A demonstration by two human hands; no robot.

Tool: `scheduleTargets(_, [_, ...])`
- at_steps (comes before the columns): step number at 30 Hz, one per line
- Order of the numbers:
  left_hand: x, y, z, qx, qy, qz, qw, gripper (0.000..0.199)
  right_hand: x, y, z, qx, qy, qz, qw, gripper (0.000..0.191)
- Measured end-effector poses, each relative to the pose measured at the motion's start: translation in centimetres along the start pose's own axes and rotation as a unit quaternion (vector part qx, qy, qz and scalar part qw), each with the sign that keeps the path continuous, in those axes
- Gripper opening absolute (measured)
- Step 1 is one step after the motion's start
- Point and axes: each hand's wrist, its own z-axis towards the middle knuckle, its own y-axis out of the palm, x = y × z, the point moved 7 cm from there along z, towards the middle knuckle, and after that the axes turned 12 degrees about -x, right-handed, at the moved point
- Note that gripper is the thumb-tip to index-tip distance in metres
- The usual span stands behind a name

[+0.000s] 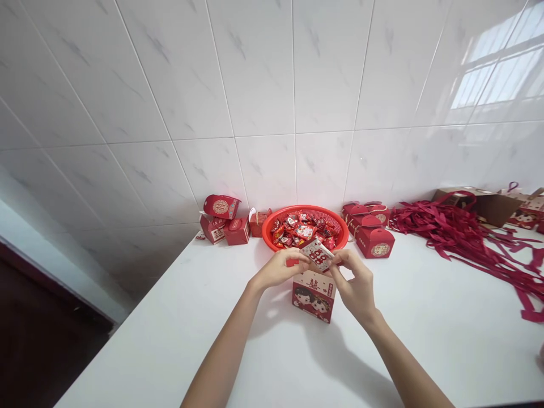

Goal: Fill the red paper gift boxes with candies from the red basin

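A printed box (313, 297) with two cartoon figures stands upright on the white table, in front of a red basket (267, 231) of wrapped candies. Above the box's top is a small white and red packet (317, 255) with red characters, tilted. My left hand (283, 268) holds the packet's left side between thumb and fingers. On the packet's right side, my right hand (355, 280) pinches the edge. The box's opening is partly hidden behind the packet and hands.
Small red boxes (237, 231) are grouped left of the basket, and more red boxes (376, 242) lie on its right. Dark red ribbons (446, 226) spread over the right side, near an open brown box (493, 207). A tiled wall (263, 164) rises behind the table.
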Motion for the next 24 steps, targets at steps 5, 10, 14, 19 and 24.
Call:
scheduleTargets(5, [-0.3, 0.4, -0.2, -0.042, -0.006, -0.01, 0.999, 0.03, -0.9, 0.0, -0.5, 0.003, -0.022, -0.073, 0.997, 0.009])
scheduleTargets(10, [0.3, 0.5, -0.4, -0.078, 0.015, -0.044, 0.996, 0.038, -1.8, 0.3, -0.8, -0.049, -0.054, -0.153, 0.985, 0.013])
scheduleTargets(14, [-0.4, 0.3, -0.5, -0.078, -0.02, -0.04, 0.996, 0.045, -1.6, -0.2, -0.6, -0.091, -0.051, -0.186, 0.977, 0.016])
scheduleTargets(19, [-1.4, 0.2, -0.5, -0.075, -0.05, -0.05, 0.995, 0.054, -1.4, -0.3, 0.2, -0.172, -0.052, -0.179, 0.967, 0.02])
scheduleTargets(24, [-0.4, 0.4, -0.5, -0.093, 0.003, -0.053, 0.994, 0.045, -1.2, -0.1, 1.1, -0.25, -0.041, -0.152, 0.955, 0.021])
